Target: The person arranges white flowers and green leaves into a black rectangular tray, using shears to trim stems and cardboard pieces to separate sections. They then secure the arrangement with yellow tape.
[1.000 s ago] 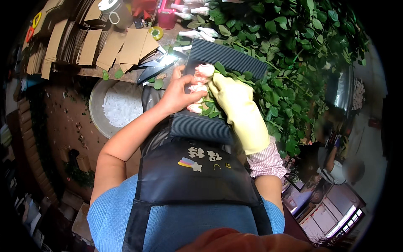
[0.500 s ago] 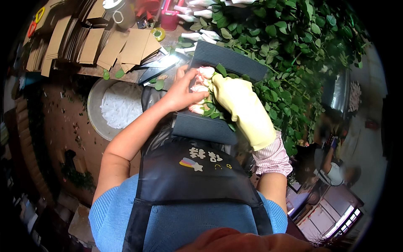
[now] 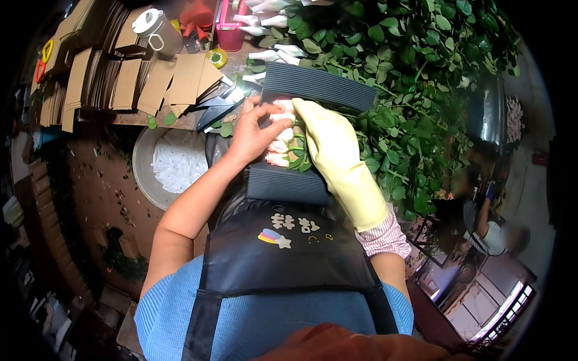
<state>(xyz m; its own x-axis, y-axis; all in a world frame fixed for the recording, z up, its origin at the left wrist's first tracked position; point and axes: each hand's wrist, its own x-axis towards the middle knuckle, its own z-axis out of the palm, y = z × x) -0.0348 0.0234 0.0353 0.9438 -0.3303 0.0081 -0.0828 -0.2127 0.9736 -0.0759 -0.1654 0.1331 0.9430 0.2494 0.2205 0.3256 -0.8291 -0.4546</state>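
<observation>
Several pale pink roses (image 3: 278, 146) lie in a row, heads to the left, between two dark ridged blocks, the far block (image 3: 319, 85) and the near block (image 3: 288, 185). My bare left hand (image 3: 254, 131) pinches the head of one rose near the far end of the row between thumb and fingers. My right hand (image 3: 328, 132), in a long pale yellow rubber glove, is closed beside the same far roses, on their stem side. The glove's back hides its fingertips and whatever they hold. Green leaves and stems show below the glove.
A large heap of leafy stems (image 3: 415, 90) covers the right side. Netted white buds (image 3: 271, 21) lie at the back. Cardboard pieces (image 3: 183, 81), a lidded jug (image 3: 158, 33) and a dark-handled cutting tool (image 3: 220, 108) are on the left table. Below stands a tub (image 3: 144, 162) of white strips.
My left fingers have shifted on the far roses, and the gloved right hand has drawn upright along the row, so the nearer roses and their stems show more. The whole view has shifted slightly.
</observation>
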